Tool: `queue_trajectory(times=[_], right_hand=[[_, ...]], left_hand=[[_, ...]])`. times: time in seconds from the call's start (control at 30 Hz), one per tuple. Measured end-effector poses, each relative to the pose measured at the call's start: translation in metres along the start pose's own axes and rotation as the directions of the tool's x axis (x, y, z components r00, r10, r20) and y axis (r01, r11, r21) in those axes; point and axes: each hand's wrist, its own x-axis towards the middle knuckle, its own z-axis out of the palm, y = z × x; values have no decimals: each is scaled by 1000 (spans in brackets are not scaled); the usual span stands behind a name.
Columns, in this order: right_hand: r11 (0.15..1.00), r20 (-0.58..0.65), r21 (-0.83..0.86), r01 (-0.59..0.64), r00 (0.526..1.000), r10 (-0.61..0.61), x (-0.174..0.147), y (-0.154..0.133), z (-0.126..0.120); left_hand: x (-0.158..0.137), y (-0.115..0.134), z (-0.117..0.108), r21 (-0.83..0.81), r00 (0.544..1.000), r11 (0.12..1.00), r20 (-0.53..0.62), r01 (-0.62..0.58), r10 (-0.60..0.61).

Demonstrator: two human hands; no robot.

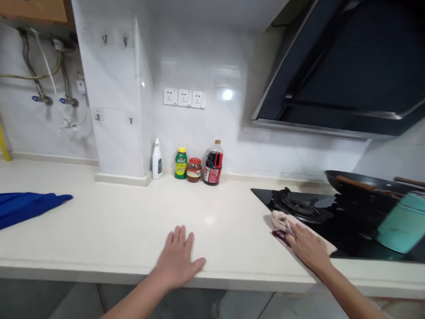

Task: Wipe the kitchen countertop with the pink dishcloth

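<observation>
My left hand [178, 260] rests palm down near the front edge of the cream countertop [133, 221], fingers stretched and thumb out, holding nothing. Over to the right, my right hand [308, 247] is closed on a bunched cloth [281, 220], pale pink with a dark maroon part. The cloth lies across the left edge of the black gas stove [355, 235], partly on the counter. Part of it is covered by my right hand.
Against the wall stand a white bottle [157, 161], a green bottle [181, 164], a red-lidded jar [194, 170] and a dark sauce bottle [213, 165]. A wok [345, 181] and turquoise container [403, 221] occupy the stove under a range hood [348, 75]. Blue cloth [29, 206] lies left.
</observation>
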Motion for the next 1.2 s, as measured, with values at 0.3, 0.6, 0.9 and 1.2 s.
queue_trajectory(times=[0.3, 0.6, 0.9, 1.2], right_hand=[[982, 222, 188, -13, 975, -29, -35, -46, 0], [640, 25, 557, 530, 759, -651, -71, -258, -62], [866, 132, 353, 354, 898, -420, -17, -82, -3], [963, 107, 207, 176, 974, -201, 83, -85, 49]], left_hand=[[-7, 2, -5, -22, 995, 995, -20, -97, 97], [-19, 12, -14, -21, 979, 1000, -202, 1, -5], [-85, -112, -56, 86, 879, 952, -415, 295, -235], [-130, -231, -117, 29, 649, 705, -417, 709, -636]])
